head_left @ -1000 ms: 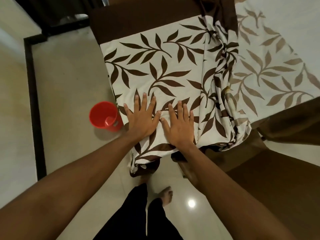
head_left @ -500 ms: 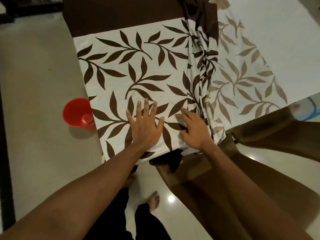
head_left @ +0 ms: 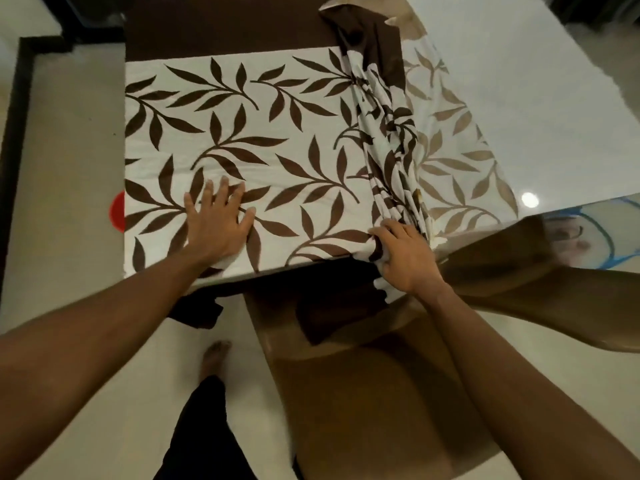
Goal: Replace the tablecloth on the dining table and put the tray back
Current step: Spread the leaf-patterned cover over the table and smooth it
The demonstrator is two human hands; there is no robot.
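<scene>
A white tablecloth (head_left: pixel 277 133) with brown leaves and a dark brown border lies spread over the left part of the dining table. Its unspread part is bunched in a ridge (head_left: pixel 388 147) running from the far side to the near edge. My left hand (head_left: pixel 216 223) presses flat on the cloth near the near edge, fingers spread. My right hand (head_left: pixel 405 256) grips the bunched cloth at the near edge. The glossy white tabletop (head_left: pixel 519 81) is bare on the right and mirrors the leaf pattern. No tray is in view.
A brown chair (head_left: pixel 363 393) stands tucked in front of me under the near edge, a second brown chair (head_left: pixel 536 299) to its right. A red cup (head_left: pixel 117 211) on the floor peeks from behind the cloth's left edge. My foot (head_left: pixel 213 358) stands on pale tiles.
My right hand slid right along the near edge and closed on the bunched cloth, so the spread part is wider. My left hand stayed pressed flat. The red cup is now mostly hidden.
</scene>
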